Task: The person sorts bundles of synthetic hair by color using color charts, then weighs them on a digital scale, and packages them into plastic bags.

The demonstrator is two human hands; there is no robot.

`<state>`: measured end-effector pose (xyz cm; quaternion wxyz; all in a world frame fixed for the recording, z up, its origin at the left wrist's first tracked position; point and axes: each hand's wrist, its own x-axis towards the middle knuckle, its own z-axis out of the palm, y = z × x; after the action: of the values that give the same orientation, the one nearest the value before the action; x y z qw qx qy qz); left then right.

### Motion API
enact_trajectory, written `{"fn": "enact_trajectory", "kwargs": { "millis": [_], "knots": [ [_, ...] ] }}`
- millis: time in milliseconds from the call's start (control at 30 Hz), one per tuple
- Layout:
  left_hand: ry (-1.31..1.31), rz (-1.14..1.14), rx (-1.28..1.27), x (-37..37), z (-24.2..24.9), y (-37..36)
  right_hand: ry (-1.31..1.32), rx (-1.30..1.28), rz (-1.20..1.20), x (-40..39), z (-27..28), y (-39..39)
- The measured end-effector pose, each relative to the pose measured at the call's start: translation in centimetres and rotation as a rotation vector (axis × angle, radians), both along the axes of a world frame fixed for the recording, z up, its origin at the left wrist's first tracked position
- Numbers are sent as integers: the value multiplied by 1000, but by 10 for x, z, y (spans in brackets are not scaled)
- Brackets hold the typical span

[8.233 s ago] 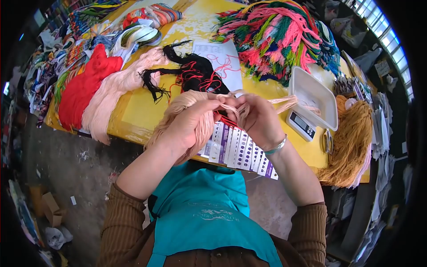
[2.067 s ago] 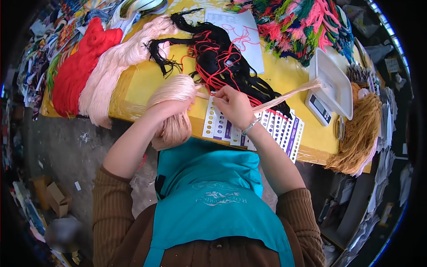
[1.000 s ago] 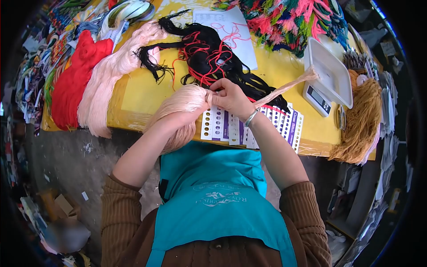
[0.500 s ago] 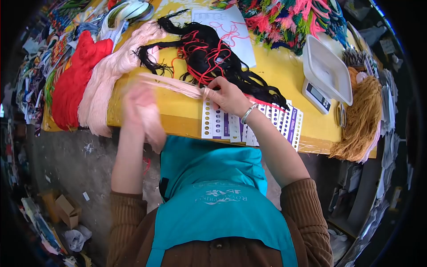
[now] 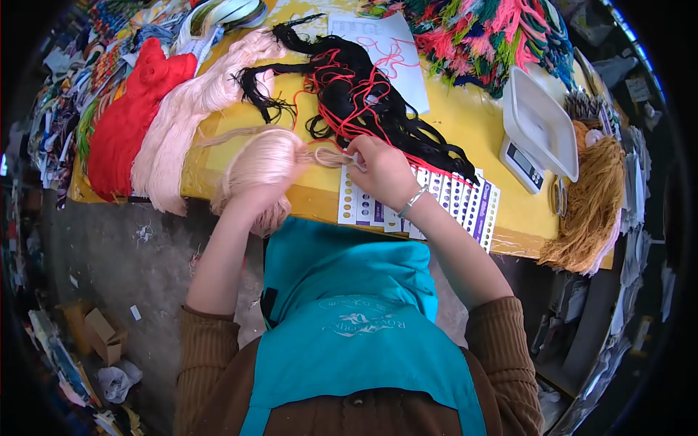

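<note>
A pale pinkish-beige hank of thread [image 5: 258, 161] is draped over my left hand [image 5: 275, 195], hiding most of its fingers. From the hank a thin bundle of strands runs right to my right hand [image 5: 387, 173], whose fingers are pinched on its end. That hand is above a row of white and purple cards with punched holes [image 5: 352, 200], at the table's front edge. Behind both hands lies a heap of black thread [image 5: 356, 91] with tangled red thread [image 5: 338, 73] across it.
On the yellow table [image 5: 465, 120], a red hank [image 5: 134, 120] and a pale pink hank [image 5: 174, 123] lie at left. A scale [image 5: 522, 167] with a white tray [image 5: 542, 123], scissors [image 5: 558, 196] and brown thread [image 5: 592, 200] are at right. Multicoloured threads [image 5: 494, 36] lie behind.
My left hand has moved right, towards my right hand, and the hank now spreads over it. The stretch of strands between the hands is shorter. My right hand keeps its pinch.
</note>
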<state>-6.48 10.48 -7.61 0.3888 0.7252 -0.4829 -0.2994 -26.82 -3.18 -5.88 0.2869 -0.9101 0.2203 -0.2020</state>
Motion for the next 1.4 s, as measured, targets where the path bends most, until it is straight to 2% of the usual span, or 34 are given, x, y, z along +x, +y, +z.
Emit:
{"fn": "enact_trajectory", "kwargs": {
  "millis": [33,67,100,167,267,333,367,433,467,533,567,600,633,700,733,800,867,900,967,1067,1100,1167,1200,1267,1300,1367,1400],
  "knots": [
    [-248,-58,109,-2,1,-5,0,-2,1,2,-3,1],
    [-323,-55,102,-6,2,-3,23,-51,3,5,-6,1],
    [-324,-53,100,-10,1,-8,46,-100,4,7,-8,1],
    [-469,-18,286,-12,-6,-15,3,-108,2,9,-11,0],
    [-453,-26,246,-8,-22,-13,8,-110,5,7,-15,-1],
    [-433,-32,237,-15,-7,-16,-135,104,-21,2,-19,-2],
    [-429,-38,240,-19,2,-17,-133,105,-19,1,-21,-4],
    [-421,-45,247,-26,23,-23,-211,582,-47,-2,-25,-6],
    [-426,-113,329,-28,35,-29,-229,675,-3,-4,-24,-8],
    [-431,-189,404,-28,32,-33,-222,634,-24,-4,-25,-9],
    [-443,-136,294,-26,17,-30,-214,594,-40,-4,-25,-9],
    [-453,-80,186,-26,19,-28,-142,439,-55,-3,-23,-7],
    [-451,-82,187,-23,22,-29,-141,441,-57,-3,-20,-5],
    [-477,-217,157,-12,34,-28,-45,187,-99,2,-14,0],
    [-476,-214,161,-4,28,-22,26,102,-95,4,-12,2],
    [112,8,61,20,12,-4,34,11,-74,4,-12,6],
    [656,334,268,48,28,10,46,-81,-57,3,-10,9],
    [657,333,270,60,32,16,59,-90,-56,4,-9,10],
    [416,84,266,83,40,24,68,-102,-55,7,-7,11],
    [516,74,310,103,72,11,135,-124,-56,8,-7,12],
    [347,169,218,106,90,0,130,-128,-59,8,-7,12],
    [368,148,158,154,113,-17,204,-99,-66,8,-6,13],
    [184,155,46,157,138,-29,198,-97,-62,8,-6,13],
    [316,191,-153,172,154,-59,191,-95,-62,8,-6,13],
    [252,166,-106,184,170,-69,193,-89,-64,7,-6,13],
    [380,302,-205,213,177,-86,183,-100,-67,7,-6,13],
    [666,304,-196,218,185,-88,169,-122,-59,7,-6,13]
  ]
}}
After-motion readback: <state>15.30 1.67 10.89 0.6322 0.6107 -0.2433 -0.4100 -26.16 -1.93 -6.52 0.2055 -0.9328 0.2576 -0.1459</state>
